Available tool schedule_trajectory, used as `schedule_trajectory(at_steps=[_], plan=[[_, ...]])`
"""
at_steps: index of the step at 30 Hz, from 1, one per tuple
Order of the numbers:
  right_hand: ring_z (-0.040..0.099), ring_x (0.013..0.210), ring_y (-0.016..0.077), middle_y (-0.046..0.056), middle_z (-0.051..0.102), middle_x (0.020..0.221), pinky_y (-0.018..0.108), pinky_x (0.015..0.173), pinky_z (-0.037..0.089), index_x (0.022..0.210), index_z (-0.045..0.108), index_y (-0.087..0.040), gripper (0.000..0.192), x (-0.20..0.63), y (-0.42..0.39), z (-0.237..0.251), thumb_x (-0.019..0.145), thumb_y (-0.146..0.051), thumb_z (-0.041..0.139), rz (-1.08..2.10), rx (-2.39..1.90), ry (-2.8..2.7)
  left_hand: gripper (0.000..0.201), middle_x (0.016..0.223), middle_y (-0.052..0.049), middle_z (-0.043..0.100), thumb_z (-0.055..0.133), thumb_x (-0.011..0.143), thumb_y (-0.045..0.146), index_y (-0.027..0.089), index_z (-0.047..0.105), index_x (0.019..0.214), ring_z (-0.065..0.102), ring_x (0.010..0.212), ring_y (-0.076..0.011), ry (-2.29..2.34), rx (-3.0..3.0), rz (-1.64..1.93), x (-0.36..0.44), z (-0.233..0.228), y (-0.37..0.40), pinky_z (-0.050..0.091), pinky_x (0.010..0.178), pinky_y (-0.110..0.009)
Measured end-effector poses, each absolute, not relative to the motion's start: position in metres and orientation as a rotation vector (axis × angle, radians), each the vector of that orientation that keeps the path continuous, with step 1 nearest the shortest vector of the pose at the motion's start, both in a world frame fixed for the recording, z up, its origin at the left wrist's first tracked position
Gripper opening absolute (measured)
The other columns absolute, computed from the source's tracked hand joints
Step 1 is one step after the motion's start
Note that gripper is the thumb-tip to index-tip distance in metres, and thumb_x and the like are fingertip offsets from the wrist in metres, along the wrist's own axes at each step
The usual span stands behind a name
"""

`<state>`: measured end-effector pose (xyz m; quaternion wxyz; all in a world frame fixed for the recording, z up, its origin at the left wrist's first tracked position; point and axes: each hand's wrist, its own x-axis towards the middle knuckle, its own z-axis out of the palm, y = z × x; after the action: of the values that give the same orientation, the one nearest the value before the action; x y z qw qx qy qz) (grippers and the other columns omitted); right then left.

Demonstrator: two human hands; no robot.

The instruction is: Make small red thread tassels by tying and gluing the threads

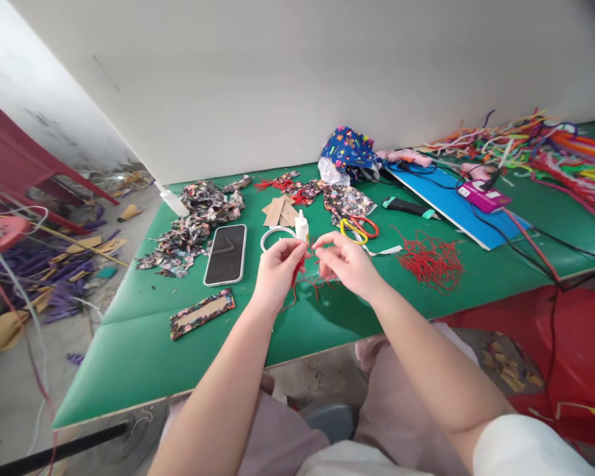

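My left hand (281, 264) is closed, thumb and forefinger pinching red string (299, 266) above the green tabletop. Just across a small gap, my right hand (346, 261) has its thumb and fingers curled together; what they hold, if anything, is too small to make out. Loose red strands (302, 285) hang and trail below both hands. Behind the fingers stand a small white glue bottle (301, 226) and a white ring-shaped roll (272, 233). Scissors with yellow and red handles (361, 230) lie just beyond my right hand.
Left of my hands lie a phone (225, 254), a fabric-edged cardboard strip (202, 314) and crumpled floral fabric (193, 218). Rightward are a red string heap (430, 261), a utility knife (410, 207), a blue board (456, 201) and black cables (535, 254).
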<state>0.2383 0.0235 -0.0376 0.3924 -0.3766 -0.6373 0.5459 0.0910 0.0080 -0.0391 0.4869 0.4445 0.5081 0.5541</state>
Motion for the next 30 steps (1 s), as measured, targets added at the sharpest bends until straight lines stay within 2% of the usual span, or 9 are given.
schedule_trajectory(at_steps=[3,5,9,12,19,22,26,30], plan=[[0.050,0.047,0.0075,-0.004,0.055,0.055,0.020,0.048,0.042,0.087,0.060,-0.019,0.025,0.244,0.032,-0.039,0.081,-0.042,0.053,1.284,-1.037,-1.528,0.021,0.062,0.001,0.062,0.065,0.073,0.033,0.015,0.063,0.084,0.048,0.047,-0.0057,1.184,1.147,1.278,0.092,-0.038,0.005,0.036,0.044,-0.017],[0.051,0.052,0.0073,-0.003,0.060,0.060,0.020,0.050,0.041,0.083,0.065,-0.018,0.023,0.245,0.035,-0.041,0.079,-0.040,0.057,1.281,-1.055,-1.554,0.029,0.062,0.002,0.061,0.065,0.073,0.032,0.017,0.062,0.097,0.046,0.046,-0.0051,1.141,1.179,1.247,0.092,-0.038,0.004,0.035,0.044,-0.017],[0.056,0.060,0.0089,-0.001,0.066,0.066,0.020,0.054,0.041,0.080,0.069,-0.019,0.020,0.242,0.035,-0.045,0.074,-0.038,0.064,1.396,-0.996,-1.526,0.055,0.063,0.003,0.061,0.066,0.073,0.031,0.020,0.047,0.125,0.048,0.048,-0.0053,1.054,1.174,1.218,0.093,-0.036,0.002,0.036,0.046,-0.016],[0.059,0.063,0.0100,-0.001,0.068,0.067,0.020,0.053,0.042,0.083,0.069,-0.020,0.022,0.241,0.033,-0.046,0.072,-0.039,0.067,1.538,-0.953,-1.416,0.060,0.062,0.004,0.060,0.066,0.074,0.031,0.021,0.044,0.128,0.048,0.049,-0.0052,1.031,1.170,1.195,0.092,-0.035,0.002,0.036,0.047,-0.016],[0.060,0.061,0.0071,-0.003,0.064,0.066,0.016,0.049,0.042,0.073,0.065,-0.019,0.015,0.242,0.032,-0.045,0.070,-0.033,0.069,1.693,-0.864,-1.282,0.058,0.061,0.004,0.061,0.067,0.073,0.029,0.020,0.046,0.126,0.050,0.048,-0.0052,1.014,1.154,1.147,0.091,-0.036,0.002,0.037,0.047,-0.016],[0.058,0.057,0.0062,-0.004,0.061,0.064,0.016,0.047,0.040,0.071,0.062,-0.018,0.015,0.241,0.032,-0.044,0.071,-0.032,0.068,1.704,-0.862,-1.241,0.053,0.063,0.003,0.062,0.063,0.075,0.031,0.019,0.048,0.124,0.056,0.054,-0.0086,1.017,1.168,1.120,0.092,-0.038,0.004,0.042,0.052,-0.019],[0.045,0.044,0.0026,-0.006,0.056,0.059,0.015,0.039,0.034,0.072,0.062,-0.018,0.016,0.239,0.034,-0.044,0.070,-0.033,0.068,1.567,-0.929,-1.253,0.033,0.082,-0.003,0.067,0.057,0.079,0.035,0.016,0.060,0.106,0.063,0.082,-0.0144,1.271,1.278,1.215,0.088,-0.041,0.009,0.046,0.073,-0.025],[0.046,0.045,0.0047,-0.005,0.055,0.056,0.016,0.038,0.035,0.072,0.063,-0.018,0.017,0.239,0.037,-0.046,0.070,-0.034,0.067,1.460,-1.008,-1.255,0.026,0.072,-0.002,0.064,0.056,0.078,0.041,0.016,0.063,0.083,0.061,0.072,-0.0138,1.508,1.373,1.211,0.081,-0.041,0.010,0.045,0.067,-0.025]])
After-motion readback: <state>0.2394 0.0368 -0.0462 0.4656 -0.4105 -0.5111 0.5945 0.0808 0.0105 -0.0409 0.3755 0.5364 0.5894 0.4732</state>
